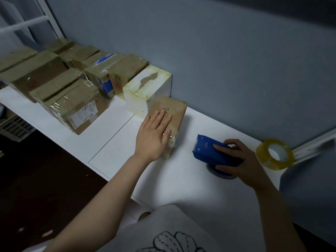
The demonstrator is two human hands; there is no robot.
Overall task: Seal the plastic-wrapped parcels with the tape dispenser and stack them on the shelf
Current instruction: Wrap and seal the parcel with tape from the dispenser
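Observation:
A brown cardboard parcel (pixel 174 113) wrapped in clear plastic lies on the white table (pixel 181 179), its far end against a white box (pixel 145 88). My left hand (pixel 154 135) rests flat on the parcel's top with straight fingers. To the right, my right hand (pixel 238 160) grips a blue tape dispenser (pixel 209 151) that sits on the table, its toothed end pointing toward the parcel. A gap of table separates dispenser and parcel.
Several taped brown parcels (pixel 72 106) lie in rows on the white surface at the left, reaching back to the blue wall. A loose roll of clear tape (pixel 275 154) stands at the right. A white crate (pixel 14 126) sits below at the far left.

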